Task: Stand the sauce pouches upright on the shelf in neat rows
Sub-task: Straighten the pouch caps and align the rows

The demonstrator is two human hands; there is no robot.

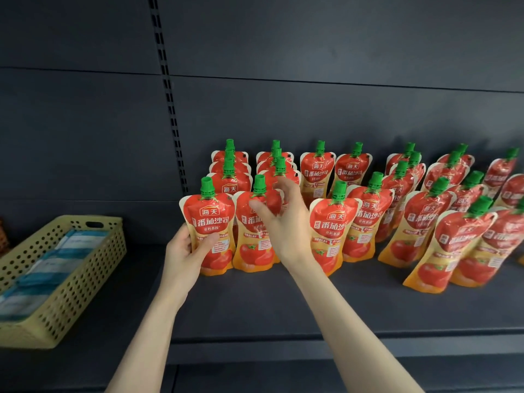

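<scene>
Several red-and-orange tomato sauce pouches with green caps stand upright in rows on the dark shelf (255, 307). My left hand (187, 251) grips the lower left side of the front-left pouch (211, 222), which stands on the shelf. My right hand (283, 222) is in front of the second front pouch (255, 245), thumb and fingers spread around its upper part; whether they press on it is unclear. To the right stand more pouches, such as the one at the front (331, 231), and those at the far right (450, 245) lean.
A perforated yellow plastic basket (85, 259) holding blue-and-white packets sits on the shelf at the left. A slotted upright rail (170, 100) runs up the dark back panel. The shelf's front edge (312, 340) lies below my forearms.
</scene>
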